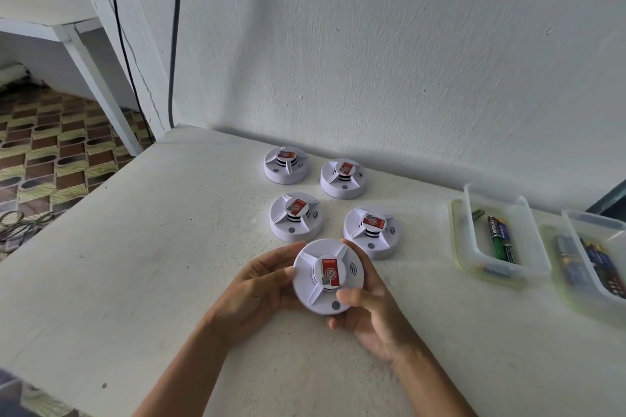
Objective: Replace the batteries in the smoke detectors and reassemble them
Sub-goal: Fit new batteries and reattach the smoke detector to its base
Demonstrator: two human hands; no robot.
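Observation:
A round white smoke detector (306, 284) with a red sticker on its top is held just above the table, face up. My left hand (259, 288) grips its left rim, fingers curled behind it. My right hand (367, 315) holds its right and lower side, thumb lying on the front near the small grey button. Several more white detectors stand face up on the table behind it, the nearest two being one (295, 217) to the left and one (372, 234) to the right.
The white table (135, 264) meets a white wall at the back. At the right stand two clear plastic boxes: one (498, 234) with several batteries, and another (596, 257) with more batteries at the frame edge. Patterned floor and cables lie beyond the table's left edge.

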